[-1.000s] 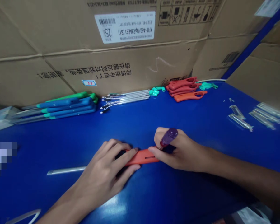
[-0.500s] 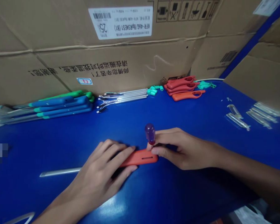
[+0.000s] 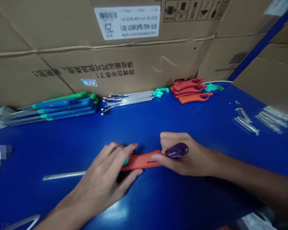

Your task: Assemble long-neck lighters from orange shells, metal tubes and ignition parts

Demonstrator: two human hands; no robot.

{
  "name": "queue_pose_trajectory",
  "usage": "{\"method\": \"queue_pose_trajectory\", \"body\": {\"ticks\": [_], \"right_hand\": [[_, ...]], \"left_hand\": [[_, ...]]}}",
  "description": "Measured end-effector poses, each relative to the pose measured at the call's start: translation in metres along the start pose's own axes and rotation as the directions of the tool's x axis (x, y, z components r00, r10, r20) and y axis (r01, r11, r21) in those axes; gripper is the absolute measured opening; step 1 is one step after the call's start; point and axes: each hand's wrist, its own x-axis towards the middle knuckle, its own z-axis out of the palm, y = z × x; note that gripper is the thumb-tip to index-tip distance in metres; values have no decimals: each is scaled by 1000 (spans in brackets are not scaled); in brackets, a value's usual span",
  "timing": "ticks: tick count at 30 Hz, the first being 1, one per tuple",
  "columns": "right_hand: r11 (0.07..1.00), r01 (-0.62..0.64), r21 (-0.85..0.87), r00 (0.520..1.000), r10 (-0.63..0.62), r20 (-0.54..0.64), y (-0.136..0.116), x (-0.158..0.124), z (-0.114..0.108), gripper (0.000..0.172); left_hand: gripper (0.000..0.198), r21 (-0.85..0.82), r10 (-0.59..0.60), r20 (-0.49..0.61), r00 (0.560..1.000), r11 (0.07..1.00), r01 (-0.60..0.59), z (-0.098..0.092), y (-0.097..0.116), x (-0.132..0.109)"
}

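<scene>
My left hand (image 3: 105, 174) is closed over an orange long-necked lighter (image 3: 140, 160) lying on the blue table, its fingers and thumb along both sides. A bit of green shows beside the index finger. From under that hand the lighter's silver tube (image 3: 64, 175) sticks out to the left. My right hand (image 3: 186, 156) is at the right end of the lighter, closed on a small screwdriver with a dark purple handle (image 3: 176, 150). The handle leans to the right, and its shaft is mostly hidden by the fingers. The thumb tip rests on the orange body near its slot.
Blue lighters (image 3: 69, 110) are stacked at the back left. Behind the hands lie silver tubes with wires (image 3: 136, 97), green pieces (image 3: 158, 92) and orange shells (image 3: 190, 88). Clear capsules (image 3: 247, 125) lie on the right. A cardboard wall (image 3: 144, 70) borders the back.
The screwdriver has tilted from upright to leaning right, and my right fingers have curled in around it. My left hand still holds the lighter; its fingers have shifted slightly, showing the green part.
</scene>
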Motion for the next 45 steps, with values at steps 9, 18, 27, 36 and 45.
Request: {"method": "queue_pose_trajectory", "body": {"ticks": [9,18,27,36,45], "right_hand": [[984,-71,161,988,48,145,-1,4,-15,10],[994,-49,101,977,27,210,-5,6,-21,12],[1000,-11,14,997,10,74,1,0,-7,14],[1000,-18,-15,999,18,39,-2,1,2,37],[996,-86,-22,995,87,56,-2,1,3,49]], "left_hand": [[44,-11,1,6,1000,1000,-1,-1,1,1],[39,-13,-7,26,1000,1000,8,-1,0,2],[44,-45,-11,75,997,999,15,-3,4,2],[39,-64,-6,81,997,998,11,-4,6,2],[30,-66,-1,72,997,998,6,-4,5,5]]}}
